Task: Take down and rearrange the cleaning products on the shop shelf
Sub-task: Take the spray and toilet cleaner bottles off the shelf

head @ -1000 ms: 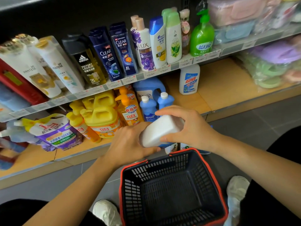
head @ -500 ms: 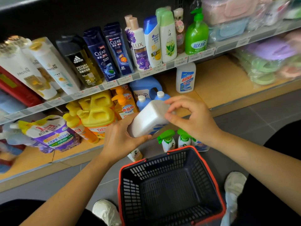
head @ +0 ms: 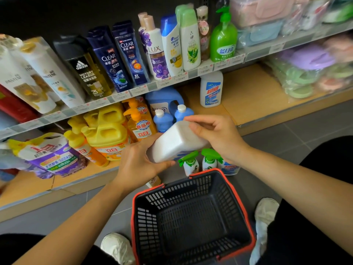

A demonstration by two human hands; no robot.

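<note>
Both hands on one item. Left hand grips the near, lower end of the white bottle, thumb across its underside. Right hand pinches the far, upper end, fingers curled over the top edge. The bottle is tilted, almost lying flat, and held in the air in front of the lower shelf front edge, above the far rim of the basket.

The basket (black mesh, red rim) stands on the floor between my shoes.

On the floor, between the basket's far rim and the shelf's front edge: two green-trigger spray bottles, upright, side by side. A third bottle with a blue and red label is just beside them, partly hidden by my right wrist.

Lower shelf, left part: yellow jugs, an orange pump bottle, two small blue bottles near the front edge. Towards the back stands a lone white bottle with a blue label, well apart from the shelf's right end.

Upper shelf: a row of shampoo bottles, upright.
</note>
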